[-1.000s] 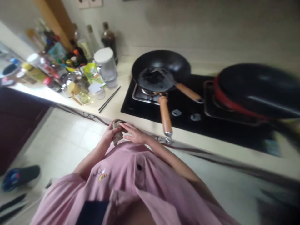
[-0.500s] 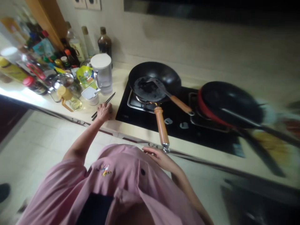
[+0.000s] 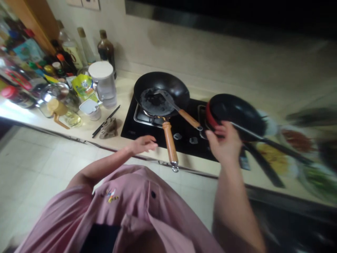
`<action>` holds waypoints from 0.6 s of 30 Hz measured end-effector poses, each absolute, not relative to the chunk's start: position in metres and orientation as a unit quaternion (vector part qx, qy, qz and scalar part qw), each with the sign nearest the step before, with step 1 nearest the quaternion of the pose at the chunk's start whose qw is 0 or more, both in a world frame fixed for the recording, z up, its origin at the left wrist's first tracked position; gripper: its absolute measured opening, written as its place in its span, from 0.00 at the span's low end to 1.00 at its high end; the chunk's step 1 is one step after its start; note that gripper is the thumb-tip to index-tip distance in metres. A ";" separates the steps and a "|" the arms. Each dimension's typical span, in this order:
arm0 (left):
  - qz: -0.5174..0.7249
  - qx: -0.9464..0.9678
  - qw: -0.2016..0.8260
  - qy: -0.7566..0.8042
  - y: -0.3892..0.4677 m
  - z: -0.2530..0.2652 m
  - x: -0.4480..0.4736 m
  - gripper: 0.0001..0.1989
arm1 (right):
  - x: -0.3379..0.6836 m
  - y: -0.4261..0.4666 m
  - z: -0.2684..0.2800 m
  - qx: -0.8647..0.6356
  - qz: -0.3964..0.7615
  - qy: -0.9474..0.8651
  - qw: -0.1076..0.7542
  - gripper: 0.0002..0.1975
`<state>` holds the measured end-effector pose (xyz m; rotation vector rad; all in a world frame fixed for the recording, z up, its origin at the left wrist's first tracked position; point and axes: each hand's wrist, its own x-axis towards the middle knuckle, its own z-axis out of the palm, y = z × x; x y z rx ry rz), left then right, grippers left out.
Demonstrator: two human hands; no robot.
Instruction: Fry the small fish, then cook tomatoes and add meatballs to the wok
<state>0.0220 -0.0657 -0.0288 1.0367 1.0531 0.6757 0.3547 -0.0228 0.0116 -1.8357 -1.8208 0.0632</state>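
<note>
The wooden wok handle (image 3: 170,146) lies between the 2 hands, its long axis running from the wok (image 3: 180,89) toward the near side with a slight lean to the right, and its ring end reaches the near edge of the counter (image 3: 116,141). The left hand (image 3: 144,144) is nearer to it, just to its left, with fingers loosely bent and nothing visible in them.

The metal spatula (image 3: 168,100) rests in the wok on the left burner, and its wooden grip (image 3: 190,119) slants over the rim to the near right. That grip ends just left of the right hand (image 3: 225,143), at the near left side of the red-sided pan (image 3: 210,114). The thumb stands apart from the bent fingers, but blur and the turn of the hand leave me unable to tell whether they touch or grasp anything.

The hands are well apart. Between them, 2 knobs (image 3: 193,140) sit on the black cooktop right of the wok handle. The chopsticks (image 3: 113,113) and a crumpled brown cloth (image 3: 108,129) lie left of the left hand; right of the pan, long dark handles and yellow food (image 3: 272,158) crowd that side, while the floor shows beyond the near edge
</note>
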 end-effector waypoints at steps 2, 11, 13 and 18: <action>0.277 0.336 0.820 0.371 -0.074 -0.031 0.063 0.30 | 0.334 0.008 0.025 -0.656 0.003 -0.737 0.159 0.37; 0.421 0.127 0.820 0.366 -0.082 -0.022 0.137 0.23 | 0.268 0.044 0.038 -0.657 -0.012 -0.750 -0.067 0.29; 0.441 0.135 0.786 0.412 -0.086 -0.016 0.137 0.20 | 0.269 0.039 0.040 -0.657 -0.020 -0.751 -0.054 0.26; 0.429 0.148 0.756 0.473 -0.092 0.000 0.126 0.13 | 0.285 0.037 0.043 -0.687 -0.027 -0.726 -0.027 0.25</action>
